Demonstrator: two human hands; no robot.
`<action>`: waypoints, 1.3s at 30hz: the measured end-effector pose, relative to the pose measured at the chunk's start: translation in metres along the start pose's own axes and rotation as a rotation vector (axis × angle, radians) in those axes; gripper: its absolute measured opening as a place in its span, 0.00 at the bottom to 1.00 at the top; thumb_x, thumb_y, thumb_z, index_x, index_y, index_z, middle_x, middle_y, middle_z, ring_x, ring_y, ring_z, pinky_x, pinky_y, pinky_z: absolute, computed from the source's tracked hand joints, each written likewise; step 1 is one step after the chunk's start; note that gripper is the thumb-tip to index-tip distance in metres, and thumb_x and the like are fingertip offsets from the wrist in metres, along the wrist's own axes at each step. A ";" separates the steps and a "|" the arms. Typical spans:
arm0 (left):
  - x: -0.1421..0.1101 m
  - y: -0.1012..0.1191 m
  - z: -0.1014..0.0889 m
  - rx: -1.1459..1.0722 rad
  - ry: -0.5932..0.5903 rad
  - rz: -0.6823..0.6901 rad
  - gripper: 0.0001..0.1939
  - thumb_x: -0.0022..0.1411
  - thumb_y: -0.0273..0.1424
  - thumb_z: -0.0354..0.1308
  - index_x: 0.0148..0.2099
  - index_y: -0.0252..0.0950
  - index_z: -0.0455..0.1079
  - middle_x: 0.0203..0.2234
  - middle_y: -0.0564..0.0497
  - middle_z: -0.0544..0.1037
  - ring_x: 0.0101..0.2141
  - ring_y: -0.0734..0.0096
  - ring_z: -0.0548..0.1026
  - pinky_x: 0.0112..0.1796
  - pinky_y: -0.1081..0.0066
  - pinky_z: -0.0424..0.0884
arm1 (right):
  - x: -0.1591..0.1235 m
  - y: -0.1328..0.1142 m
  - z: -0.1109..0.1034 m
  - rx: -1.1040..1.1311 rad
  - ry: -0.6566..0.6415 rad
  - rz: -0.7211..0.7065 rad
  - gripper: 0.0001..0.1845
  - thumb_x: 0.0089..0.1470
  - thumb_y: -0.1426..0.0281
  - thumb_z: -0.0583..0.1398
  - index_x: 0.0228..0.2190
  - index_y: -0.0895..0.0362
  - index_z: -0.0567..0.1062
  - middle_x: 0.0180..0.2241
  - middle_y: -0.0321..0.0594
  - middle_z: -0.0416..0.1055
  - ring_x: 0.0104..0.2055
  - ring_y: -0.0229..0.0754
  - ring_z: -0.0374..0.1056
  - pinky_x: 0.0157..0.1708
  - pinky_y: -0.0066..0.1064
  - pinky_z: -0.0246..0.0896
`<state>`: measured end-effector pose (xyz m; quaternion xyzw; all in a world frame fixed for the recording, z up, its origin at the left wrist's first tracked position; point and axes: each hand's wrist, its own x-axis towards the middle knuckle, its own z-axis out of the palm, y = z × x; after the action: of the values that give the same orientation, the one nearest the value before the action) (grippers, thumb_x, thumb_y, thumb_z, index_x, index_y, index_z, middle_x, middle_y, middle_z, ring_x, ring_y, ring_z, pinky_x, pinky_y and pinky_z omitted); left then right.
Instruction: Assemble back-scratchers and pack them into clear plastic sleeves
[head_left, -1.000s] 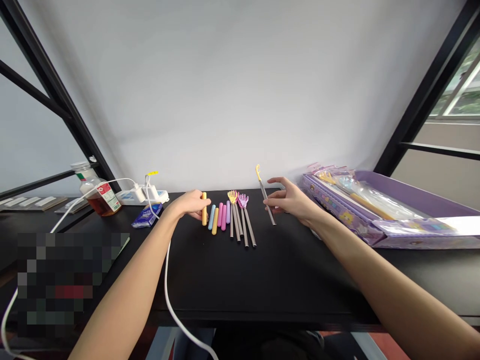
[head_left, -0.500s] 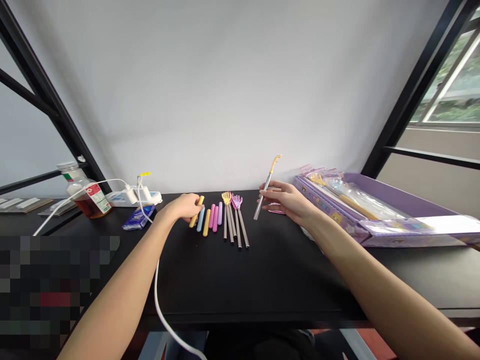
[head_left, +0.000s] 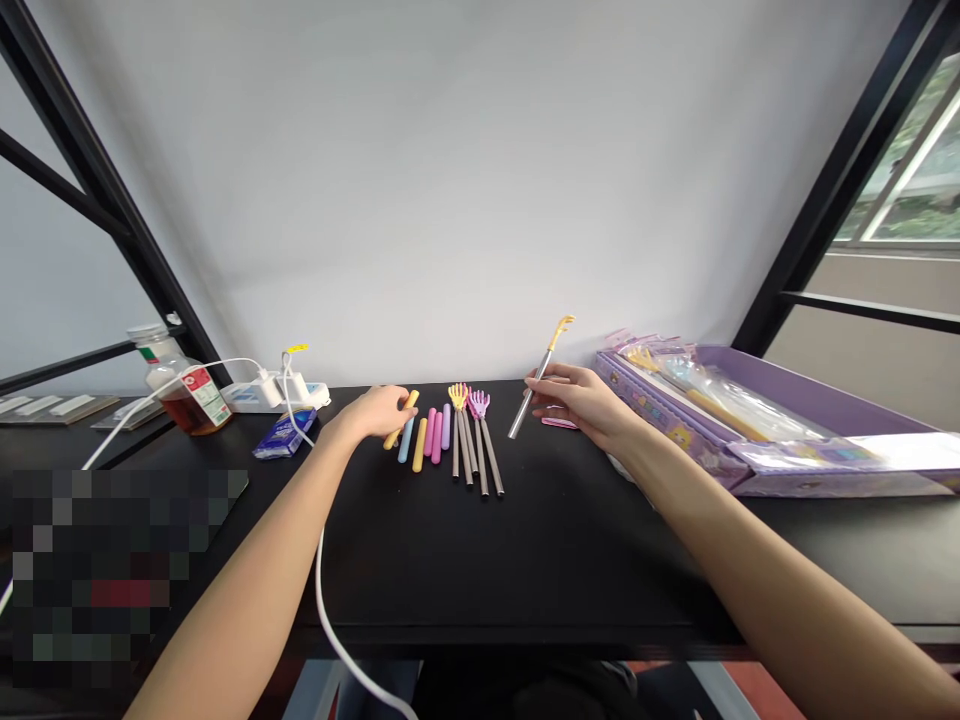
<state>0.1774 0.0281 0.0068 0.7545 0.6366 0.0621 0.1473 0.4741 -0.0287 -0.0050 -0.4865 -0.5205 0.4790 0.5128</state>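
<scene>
My left hand [head_left: 377, 411] is closed on a yellow handle sleeve [head_left: 403, 416] at the left end of a row of pastel sleeves [head_left: 429, 436] lying on the black table [head_left: 480, 540]. Right of them lie three metal rods with yellow and pink claw heads [head_left: 471, 436]. My right hand [head_left: 581, 400] pinches a metal rod with a yellow claw head [head_left: 537, 380], held tilted above the table with the head up and to the right. A small pink piece [head_left: 559, 423] lies under that hand.
A purple box [head_left: 757, 420] with plastic-wrapped items stands at the right. At the back left are a bottle of amber liquid [head_left: 180, 392], a white power strip [head_left: 270, 393] with a cable [head_left: 322, 590], and a blue packet [head_left: 279, 435]. Black frame bars rise on both sides.
My right hand lifted the yellow-headed rod off the table and swung its head from left to right. My left hand tilted the yellow sleeve it holds.
</scene>
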 end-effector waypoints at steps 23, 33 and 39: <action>-0.024 0.042 0.018 -0.141 0.123 0.708 0.22 0.73 0.50 0.44 0.49 0.42 0.72 0.31 0.52 0.75 0.26 0.71 0.70 0.30 0.71 0.63 | -0.004 -0.012 -0.002 0.392 -0.100 -0.251 0.14 0.55 0.59 0.65 0.25 0.55 0.76 0.33 0.44 0.81 0.31 0.42 0.74 0.36 0.33 0.70; -0.021 0.039 0.019 -0.088 0.175 0.702 0.24 0.74 0.51 0.43 0.53 0.43 0.72 0.27 0.54 0.75 0.22 0.73 0.68 0.27 0.72 0.63 | -0.004 -0.010 -0.003 0.368 -0.079 -0.262 0.20 0.56 0.53 0.63 0.24 0.55 0.77 0.28 0.43 0.80 0.29 0.43 0.73 0.34 0.34 0.68; -0.020 0.039 0.020 -0.055 0.200 0.711 0.21 0.74 0.49 0.43 0.50 0.43 0.72 0.29 0.54 0.77 0.24 0.71 0.71 0.29 0.71 0.64 | -0.005 -0.010 -0.001 0.346 -0.092 -0.236 0.21 0.55 0.51 0.63 0.24 0.55 0.76 0.28 0.43 0.80 0.27 0.44 0.73 0.33 0.35 0.68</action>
<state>0.2162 0.0003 0.0010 0.9145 0.3439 0.1999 0.0735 0.4749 -0.0346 0.0051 -0.3044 -0.5068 0.5196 0.6169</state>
